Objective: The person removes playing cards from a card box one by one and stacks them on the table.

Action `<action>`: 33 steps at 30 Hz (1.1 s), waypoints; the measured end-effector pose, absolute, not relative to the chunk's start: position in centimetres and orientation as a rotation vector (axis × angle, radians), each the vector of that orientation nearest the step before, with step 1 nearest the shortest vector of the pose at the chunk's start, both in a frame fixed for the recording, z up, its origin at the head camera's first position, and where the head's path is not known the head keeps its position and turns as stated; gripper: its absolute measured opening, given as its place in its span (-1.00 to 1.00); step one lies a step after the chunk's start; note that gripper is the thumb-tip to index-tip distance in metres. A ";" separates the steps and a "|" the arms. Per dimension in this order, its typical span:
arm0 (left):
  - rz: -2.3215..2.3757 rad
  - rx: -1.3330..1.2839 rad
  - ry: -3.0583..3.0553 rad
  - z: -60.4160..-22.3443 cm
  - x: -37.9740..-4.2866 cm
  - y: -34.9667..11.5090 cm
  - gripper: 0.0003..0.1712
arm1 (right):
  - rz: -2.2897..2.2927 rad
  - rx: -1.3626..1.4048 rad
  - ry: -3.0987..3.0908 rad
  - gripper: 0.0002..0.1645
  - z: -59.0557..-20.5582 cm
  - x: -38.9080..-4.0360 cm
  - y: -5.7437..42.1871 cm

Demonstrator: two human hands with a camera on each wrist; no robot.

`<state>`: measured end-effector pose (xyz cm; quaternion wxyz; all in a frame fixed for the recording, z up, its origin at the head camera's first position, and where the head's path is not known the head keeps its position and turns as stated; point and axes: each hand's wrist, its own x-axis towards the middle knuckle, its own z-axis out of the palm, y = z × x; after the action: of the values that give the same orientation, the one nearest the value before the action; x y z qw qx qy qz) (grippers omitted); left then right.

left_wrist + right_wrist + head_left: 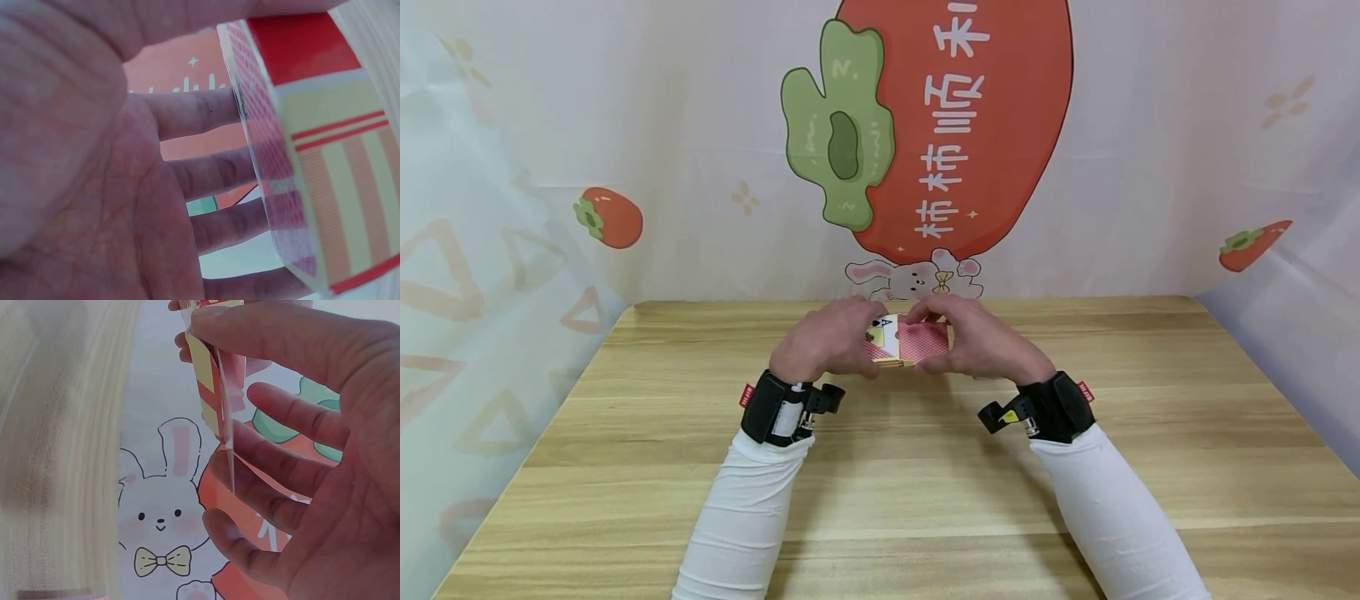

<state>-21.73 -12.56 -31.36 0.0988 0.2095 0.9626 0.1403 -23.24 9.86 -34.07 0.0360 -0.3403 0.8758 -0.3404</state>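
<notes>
A playing card box (923,342), red-patterned with an ace printed on it, is held up above the far part of the table between both hands. My left hand (829,340) grips its left end, thumb on one side and fingers spread along the other; the left wrist view shows the box's striped red and cream side (344,194). At the right end, my right hand (981,340) holds the box with the thumb against its edge (205,372). A thin, see-through film or flap (230,450) stands out beside the right fingers; which it is, I cannot tell.
The wooden table (880,500) reaches back to a printed cloth backdrop (700,125) with persimmons and a rabbit (161,512). A small reddish patterned thing (65,596) lies on the table at the right wrist view's bottom edge, mostly cut off.
</notes>
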 end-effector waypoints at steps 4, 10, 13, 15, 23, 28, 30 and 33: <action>0.418 0.620 2.848 -31.4 -21.8 -12.6 -0.24 | -1.011 -1.043 2.706 -0.34 -34.0 -23.2 10.0; 0.420 0.612 2.846 -31.3 -21.8 -12.6 -0.25 | -0.953 -1.047 2.726 -0.34 -33.8 -23.2 10.2; 0.425 0.597 2.843 -31.2 -21.8 -12.6 -0.26 | -0.935 -1.059 2.726 -0.34 -33.8 -23.3 10.3; 0.427 0.591 2.841 -31.2 -21.8 -12.7 -0.26 | -0.931 -1.059 2.723 -0.35 -33.7 -23.3 10.4; 0.432 0.586 2.843 -31.2 -21.9 -12.7 -0.26 | -0.903 -1.026 2.733 -0.36 -33.2 -23.2 10.8; 0.436 0.575 2.844 -31.2 -21.8 -12.8 -0.26 | -0.891 -1.038 2.740 -0.37 -33.0 -23.2 11.1; 0.436 0.573 2.842 -31.2 -21.8 -12.8 -0.27 | -0.898 -1.042 2.743 -0.36 -33.0 -23.2 11.2; 0.433 0.570 2.842 -31.2 -21.8 -12.9 -0.29 | -0.905 -1.043 2.751 -0.36 -32.9 -23.3 11.5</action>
<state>-21.79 -12.93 -31.18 0.1052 0.1935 0.9643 0.1469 -23.26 11.47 -32.91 0.0316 -0.3386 0.8933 -0.2939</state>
